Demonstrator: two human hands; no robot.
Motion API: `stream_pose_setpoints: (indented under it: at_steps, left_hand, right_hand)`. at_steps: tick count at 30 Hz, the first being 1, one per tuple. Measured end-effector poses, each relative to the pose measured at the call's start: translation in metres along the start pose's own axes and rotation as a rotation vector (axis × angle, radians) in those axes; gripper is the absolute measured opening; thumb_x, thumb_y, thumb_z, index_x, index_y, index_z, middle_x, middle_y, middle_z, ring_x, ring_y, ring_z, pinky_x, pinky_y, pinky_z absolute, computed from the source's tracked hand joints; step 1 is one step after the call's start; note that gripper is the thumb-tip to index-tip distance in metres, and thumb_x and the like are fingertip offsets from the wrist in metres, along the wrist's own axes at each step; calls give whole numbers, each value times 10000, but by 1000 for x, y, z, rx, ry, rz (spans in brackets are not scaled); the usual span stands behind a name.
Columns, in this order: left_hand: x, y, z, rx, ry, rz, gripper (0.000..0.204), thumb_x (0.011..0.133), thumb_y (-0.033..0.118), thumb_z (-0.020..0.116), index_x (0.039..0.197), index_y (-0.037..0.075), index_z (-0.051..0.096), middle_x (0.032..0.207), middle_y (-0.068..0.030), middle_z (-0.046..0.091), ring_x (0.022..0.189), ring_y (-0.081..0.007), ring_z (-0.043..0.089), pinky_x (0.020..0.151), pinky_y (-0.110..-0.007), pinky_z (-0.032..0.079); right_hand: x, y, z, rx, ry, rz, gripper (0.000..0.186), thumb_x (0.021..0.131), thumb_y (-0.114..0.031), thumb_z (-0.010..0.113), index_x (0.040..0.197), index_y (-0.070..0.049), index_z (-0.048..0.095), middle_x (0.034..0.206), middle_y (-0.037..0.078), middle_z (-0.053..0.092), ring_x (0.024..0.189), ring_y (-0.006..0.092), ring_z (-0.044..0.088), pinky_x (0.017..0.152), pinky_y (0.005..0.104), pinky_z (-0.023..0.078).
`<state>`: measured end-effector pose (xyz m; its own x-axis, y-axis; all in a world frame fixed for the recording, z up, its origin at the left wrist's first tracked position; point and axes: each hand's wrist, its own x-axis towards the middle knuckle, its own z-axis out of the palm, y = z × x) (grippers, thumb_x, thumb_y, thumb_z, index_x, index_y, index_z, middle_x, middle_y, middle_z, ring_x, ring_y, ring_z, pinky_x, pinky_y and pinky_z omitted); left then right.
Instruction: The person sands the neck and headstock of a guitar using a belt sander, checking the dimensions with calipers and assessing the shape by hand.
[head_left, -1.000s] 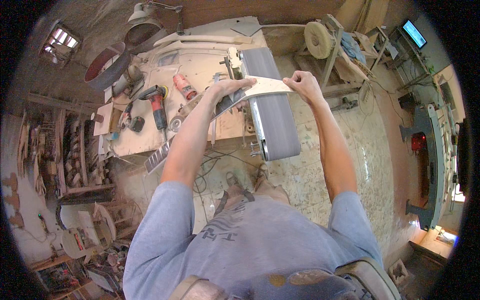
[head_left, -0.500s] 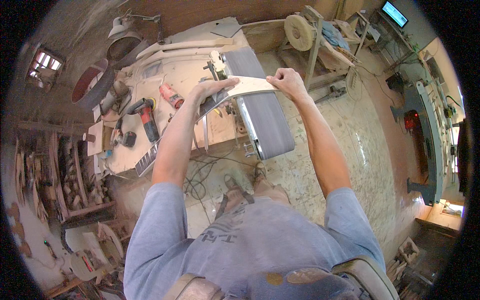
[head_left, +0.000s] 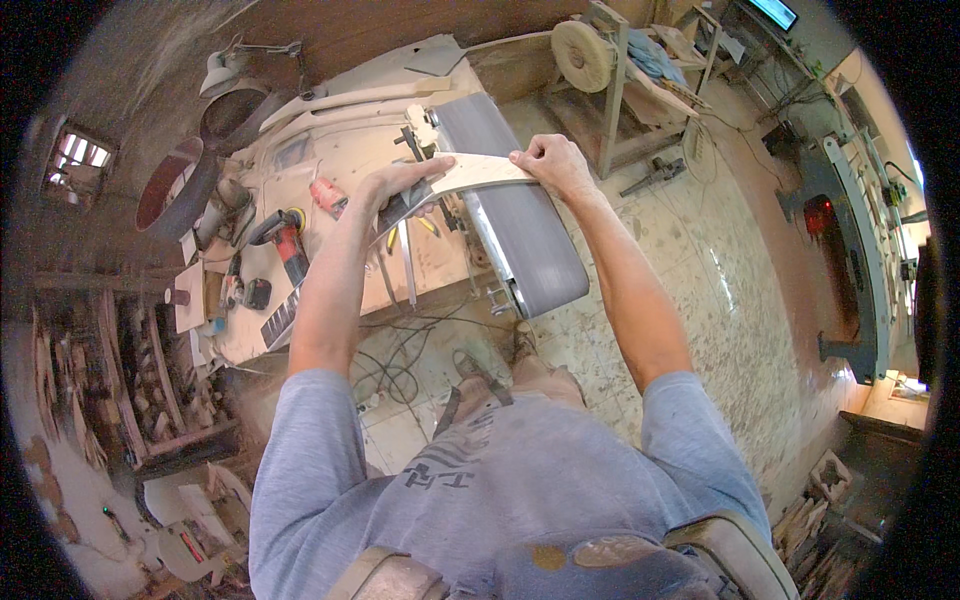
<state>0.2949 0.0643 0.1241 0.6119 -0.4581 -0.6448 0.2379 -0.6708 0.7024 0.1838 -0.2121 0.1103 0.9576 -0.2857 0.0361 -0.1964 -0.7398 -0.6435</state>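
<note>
A guitar neck (head_left: pixel 281 322), dark with pale cross lines like frets, slants up beneath my left forearm. Its pale, wedge-shaped wooden end (head_left: pixel 485 173) lies across the grey belt of a belt sander (head_left: pixel 535 245). My left hand (head_left: pixel 405 185) grips the left side of that pale end, thumb on top and fingertips showing below. At the opposite tip, my right hand (head_left: pixel 558 165) is closed on the wood with its fingers curled. The underside of the piece, where it meets the belt, is hidden.
On the workbench (head_left: pixel 340 285) left of the sander lie an angle-grinder-shaped tool (head_left: pixel 290 248), a red tool (head_left: pixel 327 196) and a drill battery (head_left: pixel 257 293). Cables (head_left: pixel 392 375) coil on the floor near my feet. A wooden stand with a round wheel (head_left: pixel 582 57) is at the far right.
The view has turned slightly, so the bench and sander appear shifted left. Both hands and the pale wooden end have moved a little left in the picture, still across the belt.
</note>
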Motion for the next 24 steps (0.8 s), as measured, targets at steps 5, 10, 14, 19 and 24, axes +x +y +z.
stream_pose_setpoints:
  at_steps: [5,10,14,19,24]
  left_hand:
    - [8,6,4,101,36,-54,692,862,755,673,919,68,718,673,-49,688,507,-142,642,468,-284,526]
    - [22,3,8,33,-32,-19,647,875,713,687,928,70,726,675,-46,687,539,-122,664,476,-265,540]
    - [19,11,20,-3,-1,4,645,903,706,668,933,64,713,693,-50,695,544,-127,678,478,-248,562]
    - [11,15,23,-19,19,39,646,908,698,668,942,54,713,698,-51,694,537,-130,674,483,-254,572]
    - [26,-3,7,-12,-4,3,649,905,700,667,932,52,707,685,-53,687,532,-134,671,453,-260,554]
  right_hand:
    - [-6,7,-8,28,5,17,430,829,-507,802,820,-82,745,865,164,758,891,357,738,821,474,559]
    - [-3,13,-15,-1,14,32,431,831,-506,809,808,-80,744,862,157,758,883,349,739,817,470,559]
    - [0,17,-21,-24,3,39,428,823,-509,817,811,-86,750,890,154,764,908,346,742,823,467,562]
    - [5,20,-21,-21,1,48,428,819,-525,810,824,-99,762,915,151,773,932,349,745,837,469,563]
    - [10,8,-16,-21,-36,17,437,816,-544,795,823,-109,765,922,149,775,940,353,745,840,472,563]
